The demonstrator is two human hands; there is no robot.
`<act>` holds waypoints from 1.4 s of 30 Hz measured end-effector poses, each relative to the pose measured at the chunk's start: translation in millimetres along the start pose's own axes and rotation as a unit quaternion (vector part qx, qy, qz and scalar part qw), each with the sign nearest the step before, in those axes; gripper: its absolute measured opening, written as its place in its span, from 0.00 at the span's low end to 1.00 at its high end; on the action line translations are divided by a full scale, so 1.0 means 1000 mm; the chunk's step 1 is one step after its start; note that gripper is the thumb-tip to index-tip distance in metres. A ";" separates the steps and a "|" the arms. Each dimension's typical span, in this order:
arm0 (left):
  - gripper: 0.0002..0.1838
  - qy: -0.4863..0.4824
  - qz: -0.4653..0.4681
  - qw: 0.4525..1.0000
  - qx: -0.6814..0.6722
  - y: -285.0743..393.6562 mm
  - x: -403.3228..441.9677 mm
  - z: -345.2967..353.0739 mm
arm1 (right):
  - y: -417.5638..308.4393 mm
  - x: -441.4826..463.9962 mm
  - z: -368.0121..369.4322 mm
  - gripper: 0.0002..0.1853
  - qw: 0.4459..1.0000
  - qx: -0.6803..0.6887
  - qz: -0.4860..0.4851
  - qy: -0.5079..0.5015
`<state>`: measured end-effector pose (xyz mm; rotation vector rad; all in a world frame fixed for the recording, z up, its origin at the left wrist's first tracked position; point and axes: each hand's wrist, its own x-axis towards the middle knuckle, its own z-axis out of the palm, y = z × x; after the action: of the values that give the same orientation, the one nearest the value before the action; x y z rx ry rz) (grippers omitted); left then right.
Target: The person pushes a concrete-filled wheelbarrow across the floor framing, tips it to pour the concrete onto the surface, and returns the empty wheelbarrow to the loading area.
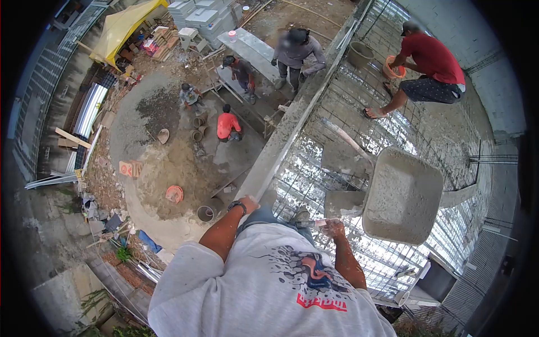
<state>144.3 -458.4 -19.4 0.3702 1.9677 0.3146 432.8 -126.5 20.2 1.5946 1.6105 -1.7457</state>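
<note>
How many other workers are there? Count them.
5: a red-shirted worker squatting on the rebar; left of the wall, a grey-shirted worker, a dark-shirted worker, a coral-shirted worker and, farthest left, another worker. Some may be hidden.

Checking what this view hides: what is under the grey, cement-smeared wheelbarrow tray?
Past its edges, dark steel mesh and shiny silvery sheeting show. The tray covers whatever sits directly beneath, so that stretch, and what supports the tray, cannot be made out.

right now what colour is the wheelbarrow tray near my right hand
The tray looks dull grey, speckled and smeared; the head view shows it best.
</note>
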 end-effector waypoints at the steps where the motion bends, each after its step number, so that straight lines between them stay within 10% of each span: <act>1: 0.28 -0.004 0.000 1.000 0.012 0.002 -0.004 -0.002 | 0.001 0.003 0.001 0.18 1.000 0.001 0.005 0.005; 42: 0.24 0.004 0.019 1.000 -0.008 0.010 -0.017 0.009 | 0.002 -0.008 -0.005 0.19 0.999 -0.049 0.012 -0.017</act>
<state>160.2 -455.2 -5.2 0.3963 1.9675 0.3573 440.0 -126.8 27.0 1.5252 1.6284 -1.6452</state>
